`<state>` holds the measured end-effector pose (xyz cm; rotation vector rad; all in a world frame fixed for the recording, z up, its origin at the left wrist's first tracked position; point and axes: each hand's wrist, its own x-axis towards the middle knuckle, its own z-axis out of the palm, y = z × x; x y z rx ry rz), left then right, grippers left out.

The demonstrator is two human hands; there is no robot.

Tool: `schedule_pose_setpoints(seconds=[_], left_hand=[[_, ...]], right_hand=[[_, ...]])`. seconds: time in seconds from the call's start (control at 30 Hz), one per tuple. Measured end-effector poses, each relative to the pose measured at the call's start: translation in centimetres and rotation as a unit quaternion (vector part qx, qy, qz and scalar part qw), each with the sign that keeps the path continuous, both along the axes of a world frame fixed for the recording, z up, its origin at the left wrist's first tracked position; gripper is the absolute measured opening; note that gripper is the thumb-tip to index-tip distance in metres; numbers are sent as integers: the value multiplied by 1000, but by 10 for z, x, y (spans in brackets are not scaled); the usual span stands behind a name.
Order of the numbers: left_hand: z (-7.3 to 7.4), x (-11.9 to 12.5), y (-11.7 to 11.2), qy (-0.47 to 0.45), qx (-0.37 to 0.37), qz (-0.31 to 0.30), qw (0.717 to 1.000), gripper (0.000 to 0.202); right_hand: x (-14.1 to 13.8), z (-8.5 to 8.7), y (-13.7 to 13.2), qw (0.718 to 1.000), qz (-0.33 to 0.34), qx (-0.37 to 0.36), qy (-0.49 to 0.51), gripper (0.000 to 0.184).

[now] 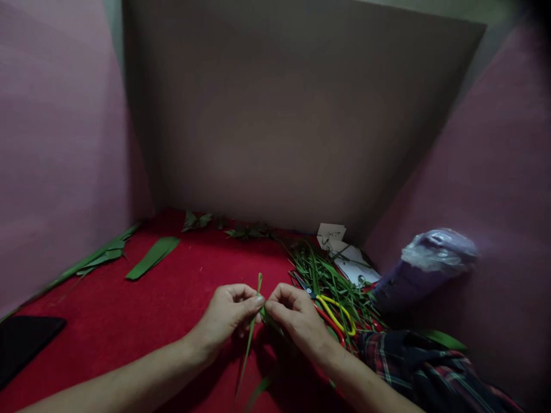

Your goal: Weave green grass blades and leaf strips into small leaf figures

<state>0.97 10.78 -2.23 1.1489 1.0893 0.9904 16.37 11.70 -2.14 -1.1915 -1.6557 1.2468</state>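
My left hand (230,312) pinches a narrow green leaf strip (248,350) between thumb and forefinger. A small loop of the strip stands up above the fingertips, and a long thin tail hangs below. Close against it, my right hand (299,318) is closed with thumb and forefinger together on part of the same green leaf; its grip is partly hidden. Another pale green strip (260,390) trails below the hands, blurred. Just right of my right hand lie scissors (333,315) with yellow and red handles and dark blades.
Cut leaf strips (318,269) lie heaped at the right, with white papers (350,264) behind. A purple plastic-topped container (404,281) and plaid cloth (413,361) are farther right. Leaf pieces (154,258) lie on the red cloth (129,321); a dark flat object (30,344) is at left.
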Motion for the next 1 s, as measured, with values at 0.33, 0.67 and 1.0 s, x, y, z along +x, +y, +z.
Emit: schedule_pose_setpoints(seconds=[0.33,0.67,1.0], left_hand=[[-6,-8,6,-10,7,-30,999,25],[-20,-24,-4,-15,42,-54,998,28],[-21,-24,-10,-2,46,-41,998,27]], right_hand=[[-4,-6,3,996,33,1,89,10],[-12,-15,-4,990,48,-78,103,8],[-15,-15,-10,994,39,-46,96,11]])
